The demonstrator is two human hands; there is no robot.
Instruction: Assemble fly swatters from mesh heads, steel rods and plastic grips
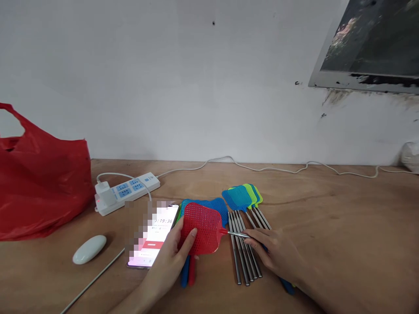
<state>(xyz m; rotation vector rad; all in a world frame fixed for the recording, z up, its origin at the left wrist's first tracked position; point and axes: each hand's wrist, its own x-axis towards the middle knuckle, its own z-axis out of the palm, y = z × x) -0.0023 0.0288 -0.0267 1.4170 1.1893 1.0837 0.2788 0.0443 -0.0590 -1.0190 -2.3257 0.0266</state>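
My left hand (172,250) grips a red mesh fly swatter head (202,226) between thumb and fingers. My right hand (275,253) pinches a thin metal rod (236,234), whose left end meets the neck of the red head. Beneath them lies a row of several loose metal rods (242,259). Blue swatter heads (220,207) are partly hidden behind the red one. Blue, teal and yellow-green swatters with rods (238,198) lie fanned out beyond my right hand. Below the red head, a blue handle (185,272) and a red handle (192,274) stick out.
A lit phone (163,220) lies just left of my left hand. Farther left are a white mouse (89,249), a power strip (131,189) with a plugged-in charger, and a red plastic bag (46,183). A white cable (262,168) runs along the wall.
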